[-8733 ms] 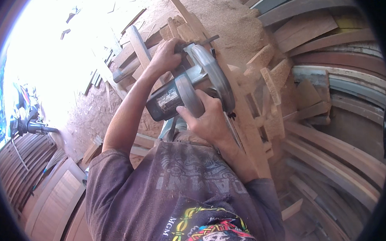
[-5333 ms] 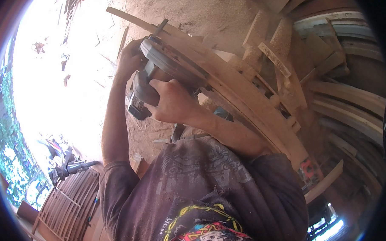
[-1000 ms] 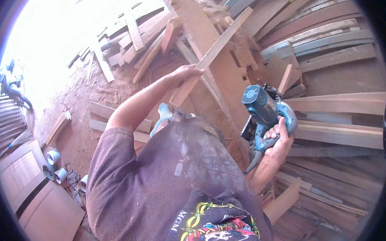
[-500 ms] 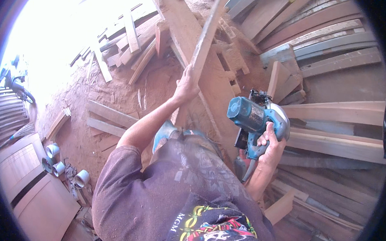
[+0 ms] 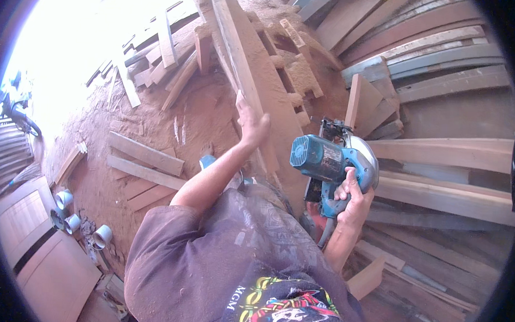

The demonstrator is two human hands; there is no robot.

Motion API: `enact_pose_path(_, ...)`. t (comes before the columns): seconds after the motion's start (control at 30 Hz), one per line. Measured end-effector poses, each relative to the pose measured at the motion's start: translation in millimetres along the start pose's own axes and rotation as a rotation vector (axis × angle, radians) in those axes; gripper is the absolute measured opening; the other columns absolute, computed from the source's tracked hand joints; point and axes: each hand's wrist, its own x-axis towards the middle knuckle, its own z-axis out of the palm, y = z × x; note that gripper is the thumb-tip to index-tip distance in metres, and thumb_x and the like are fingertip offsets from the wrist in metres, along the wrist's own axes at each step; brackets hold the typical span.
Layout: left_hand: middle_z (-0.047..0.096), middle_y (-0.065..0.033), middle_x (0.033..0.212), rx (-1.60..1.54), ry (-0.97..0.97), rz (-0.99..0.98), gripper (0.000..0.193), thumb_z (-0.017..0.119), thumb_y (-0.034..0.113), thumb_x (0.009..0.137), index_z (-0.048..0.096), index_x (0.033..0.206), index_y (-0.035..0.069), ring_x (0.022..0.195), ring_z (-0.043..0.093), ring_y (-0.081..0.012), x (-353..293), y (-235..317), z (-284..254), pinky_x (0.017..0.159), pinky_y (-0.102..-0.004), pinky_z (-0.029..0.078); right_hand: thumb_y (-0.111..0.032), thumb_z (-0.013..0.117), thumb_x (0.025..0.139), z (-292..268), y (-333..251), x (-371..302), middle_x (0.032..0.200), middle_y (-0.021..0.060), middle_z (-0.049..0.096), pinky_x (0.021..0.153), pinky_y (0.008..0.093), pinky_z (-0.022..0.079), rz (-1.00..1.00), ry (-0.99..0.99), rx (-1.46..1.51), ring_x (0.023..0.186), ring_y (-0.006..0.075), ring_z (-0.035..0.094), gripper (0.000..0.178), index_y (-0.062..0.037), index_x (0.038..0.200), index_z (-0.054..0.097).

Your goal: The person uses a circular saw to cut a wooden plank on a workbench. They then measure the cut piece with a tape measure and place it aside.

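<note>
A long, narrow wooden board (image 5: 236, 53) lies lengthwise over a wider, sawdust-covered plank (image 5: 268, 87) in front of me. My left hand (image 5: 252, 124) grips the narrow board near its close end, thumb on the right side and fingers over the left. In my right hand (image 5: 351, 199) is a teal circular saw (image 5: 324, 157), held up by its rear handle to the right of the plank. The saw's motor housing faces left and its rounded grey guard faces right. The saw's underside and most of its blade are hidden.
Stacked boards (image 5: 445, 150) fill the right side. Notched timber (image 5: 283, 77) lies beyond the plank. Loose offcuts (image 5: 147, 154) rest on the dusty ground at left, near pale pipe pieces (image 5: 71, 224) and panels (image 5: 61, 273). A bicycle or motorbike (image 5: 18, 116) stands far left.
The narrow board has swung leftward at its far end and come down along the wider plank. My left hand has shifted slightly right and lower; the saw has moved a little left.
</note>
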Motion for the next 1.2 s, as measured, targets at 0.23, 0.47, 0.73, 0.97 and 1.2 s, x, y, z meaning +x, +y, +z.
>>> enact_pose_path(0.23, 0.020, -0.0329, 0.169, 0.063, 0.068, 0.125, 0.113, 0.072, 0.016, 0.080, 0.005, 0.167, -0.012, 0.162, 0.019, -0.0475, 118, 10, 29, 0.135, -0.0469, 0.019, -0.017, 0.083, 0.098, 2, 1, -6, 0.073, -0.0019, 0.058, 0.053, 0.0274, 0.040, -0.033, -0.049, 0.000, 0.055, 0.0085, 0.049, 0.022, -0.0012, 0.110, 0.073)
enact_pose_path(0.47, 0.025, -0.0356, 0.165, 0.075, -0.079, 0.146, 0.133, 0.090, 0.045, 0.079, 0.007, 0.167, -0.010, 0.159, 0.023, -0.0488, 136, -2, 12, 0.133, -0.0475, 0.022, -0.015, 0.085, 0.098, 22, -5, -27, 0.080, -0.0005, 0.066, 0.053, 0.0242, 0.039, -0.057, -0.223, -0.137, 0.061, 0.0059, 0.054, 0.021, -0.0022, 0.110, 0.074)
enact_pose_path(0.73, 0.033, -0.0334, 0.168, -0.097, -0.209, 0.106, 0.114, 0.084, 0.051, 0.092, 0.021, 0.168, -0.006, 0.157, 0.036, -0.0432, 123, 13, -66, 0.127, -0.0497, 0.036, -0.013, 0.087, 0.094, 40, 16, -46, 0.092, 0.0017, 0.073, 0.073, 0.0266, 0.049, -0.076, -0.352, -0.309, 0.080, 0.0085, 0.063, 0.024, 0.0002, 0.109, 0.075)
enact_pose_path(0.97, 0.064, -0.0178, 0.150, -0.003, -0.463, 0.521, 0.069, 0.083, 0.040, 0.095, 0.059, 0.150, 0.006, 0.140, 0.061, -0.0309, 29, 102, -54, 0.114, -0.0491, 0.051, -0.016, 0.088, 0.091, 43, 51, -59, 0.096, 0.0080, 0.078, 0.084, 0.0306, 0.055, -0.111, -0.549, -0.414, 0.088, 0.0144, 0.071, 0.031, 0.0027, 0.112, 0.074)
enact_pose_path(1.2, 0.075, -0.0224, 0.126, 0.631, -1.569, 1.011, 0.057, 0.083, 0.038, 0.089, 0.072, 0.131, 0.002, 0.119, 0.071, -0.0417, -95, 168, 29, 0.097, -0.0521, 0.057, -0.020, 0.089, 0.091, 36, 69, -57, 0.102, 0.0104, 0.079, 0.085, 0.0328, 0.057, -0.161, -0.681, -0.433, 0.096, 0.0151, 0.073, 0.039, 0.0000, 0.119, 0.073)
